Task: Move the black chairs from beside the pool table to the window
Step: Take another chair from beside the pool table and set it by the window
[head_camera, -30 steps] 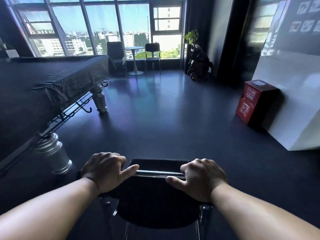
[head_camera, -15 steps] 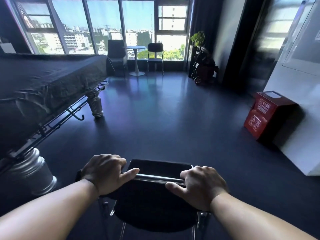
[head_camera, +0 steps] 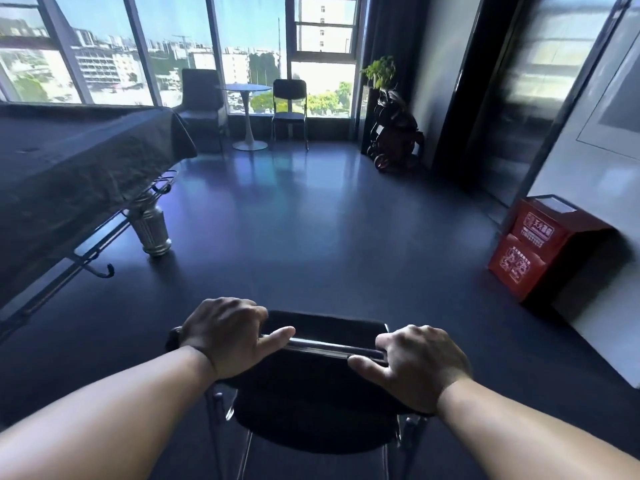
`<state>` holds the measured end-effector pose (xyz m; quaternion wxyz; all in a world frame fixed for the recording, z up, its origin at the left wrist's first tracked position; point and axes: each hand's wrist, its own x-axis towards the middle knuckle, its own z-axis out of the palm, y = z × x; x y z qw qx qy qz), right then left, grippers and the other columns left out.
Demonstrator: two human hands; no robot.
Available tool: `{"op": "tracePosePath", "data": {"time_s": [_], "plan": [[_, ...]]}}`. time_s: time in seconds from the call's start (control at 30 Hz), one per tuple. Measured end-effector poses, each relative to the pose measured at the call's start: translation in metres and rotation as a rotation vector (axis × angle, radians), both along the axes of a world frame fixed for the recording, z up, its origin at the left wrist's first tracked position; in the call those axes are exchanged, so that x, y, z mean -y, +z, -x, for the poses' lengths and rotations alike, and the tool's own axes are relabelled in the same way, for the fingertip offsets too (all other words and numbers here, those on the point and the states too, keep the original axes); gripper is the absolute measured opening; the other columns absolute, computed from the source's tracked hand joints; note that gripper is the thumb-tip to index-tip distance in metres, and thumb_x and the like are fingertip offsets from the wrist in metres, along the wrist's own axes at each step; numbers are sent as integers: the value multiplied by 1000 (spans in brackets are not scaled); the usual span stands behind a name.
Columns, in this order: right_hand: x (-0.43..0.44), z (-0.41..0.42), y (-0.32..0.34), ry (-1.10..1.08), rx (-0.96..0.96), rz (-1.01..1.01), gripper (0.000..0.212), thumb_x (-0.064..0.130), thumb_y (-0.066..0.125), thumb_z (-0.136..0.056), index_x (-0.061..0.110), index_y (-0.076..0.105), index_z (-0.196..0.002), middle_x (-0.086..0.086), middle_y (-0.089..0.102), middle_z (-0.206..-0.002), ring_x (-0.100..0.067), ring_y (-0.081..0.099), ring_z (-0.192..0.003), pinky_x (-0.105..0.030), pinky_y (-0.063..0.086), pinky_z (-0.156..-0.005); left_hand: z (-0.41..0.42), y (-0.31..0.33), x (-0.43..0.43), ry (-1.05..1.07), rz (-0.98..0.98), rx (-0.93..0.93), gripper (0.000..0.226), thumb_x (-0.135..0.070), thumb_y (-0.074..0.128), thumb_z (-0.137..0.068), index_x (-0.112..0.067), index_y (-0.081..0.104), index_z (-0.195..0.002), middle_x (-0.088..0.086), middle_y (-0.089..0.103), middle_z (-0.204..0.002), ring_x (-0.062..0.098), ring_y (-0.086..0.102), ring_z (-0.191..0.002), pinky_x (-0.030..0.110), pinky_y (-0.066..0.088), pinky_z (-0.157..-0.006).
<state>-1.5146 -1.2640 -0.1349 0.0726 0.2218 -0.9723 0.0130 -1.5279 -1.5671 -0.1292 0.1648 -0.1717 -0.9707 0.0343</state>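
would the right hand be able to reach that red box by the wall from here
Probably not. The right hand grips the top of the black chair, and the red box stands well off across open floor. Nothing blocks it; it just looks too far.

A black padded, chrome-framed chair (head_camera: 311,414) is upright right of the cloth-draped pool table (head_camera: 69,174), well apart from a matching chair (head_camera: 289,109) at the window (head_camera: 180,32).

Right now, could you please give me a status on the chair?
Left hand, right hand gripping black chair by backrest. Window across the room. Pool table left, red box right, off path.
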Motion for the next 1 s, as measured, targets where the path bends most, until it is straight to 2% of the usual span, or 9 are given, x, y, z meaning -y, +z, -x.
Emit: {"op": "tracePosePath", "data": {"time_s": [0.1,0.3,0.47,0.67,0.83,0.93,1.0], "plan": [[-8,47,-1,-10,-37,16,86,96,4,-67,23,50,-70,4,59,-73,-24,63,-82,-36,32,-65,44,-3,-5,-13,-10,-14,78,-86,2,-77,-21,42,-62,-7,58,-71,18,62,-76,32,31,-61],[-16,139,-5,-4,-87,2,90,96,3,-68,26,58,-79,2,67,-84,-24,65,-87,-36,36,-66,138,-7,-13,-23,-15,-35,80,-86,-1,-76,-20,43,-62,-6,61,-74,21,63,-77,33,34,-61],[-18,215,-8,-8,-128,4,83,95,3,-70,24,46,-66,4,63,-76,-25,64,-81,-36,33,-64,216,-5,-15,-31,14,-57,79,-84,-1,-76,-20,43,-62,-5,64,-75,24,64,-77,33,33,-60],[-31,309,-5,9,-111,2,88,95,1,-69,26,55,-76,3,66,-81,-24,65,-83,-36,34,-65,305,-8,-25,-31,-18,-61,78,-85,2,-78,-20,41,-61,-5,57,-68,23,62,-72,33,32,-59],[-29,395,-5,31,-67,22,80,95,3,-70,26,43,-66,3,64,-80,-26,64,-83,-36,32,-64,394,-8,-24,-22,-34,-85,81,-86,-2,-77,-20,42,-61,-7,59,-69,22,62,-71,32,32,-58],[-35,445,-4,26,-89,9,85,96,1,-68,26,50,-70,3,65,-80,-26,65,-82,-36,32,-64,438,-11,-29,-10,-31,-114,83,-86,1,-79,-19,45,-60,-6,59,-66,23,62,-68,31,30,-56],[-39,472,-3,22,-107,14,87,97,-5,-64,26,46,-66,4,64,-77,-26,64,-80,-36,32,-64,465,-10,-34,-19,-39,-124,81,-86,4,-80,-18,43,-58,-6,59,-64,25,61,-65,31,30,-55]]}}
